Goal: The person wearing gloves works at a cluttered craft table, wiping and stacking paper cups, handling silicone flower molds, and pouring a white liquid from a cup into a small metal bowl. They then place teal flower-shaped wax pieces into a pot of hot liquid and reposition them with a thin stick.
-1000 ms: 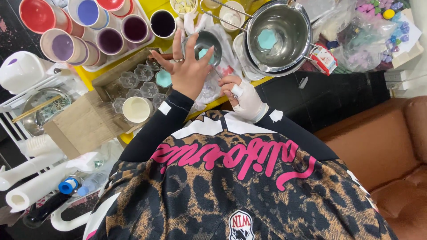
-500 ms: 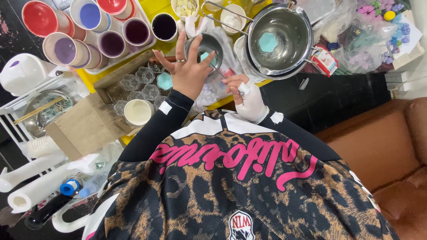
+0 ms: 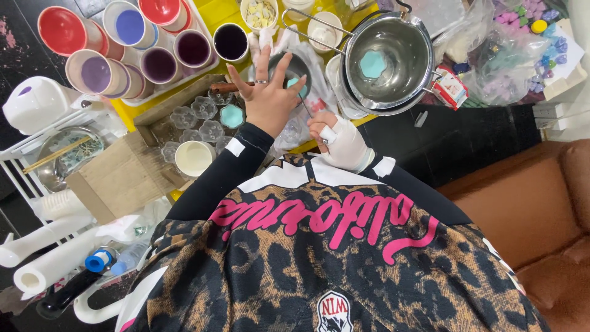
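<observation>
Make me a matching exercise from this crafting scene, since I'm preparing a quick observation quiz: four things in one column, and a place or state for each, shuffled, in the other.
Things:
1. left hand
2. right hand
3. big steel bowl
4. paper towel roll

Places or states:
A. holds a pale blue flower-shaped piece at its bottom
B. lies on its side at the lower left
C. bare, fingers spread, ring on one finger, over a small dark pot
D. in a white glove, close to the person's chest

Pairs: 1-C, 2-D, 3-A, 4-B
</observation>
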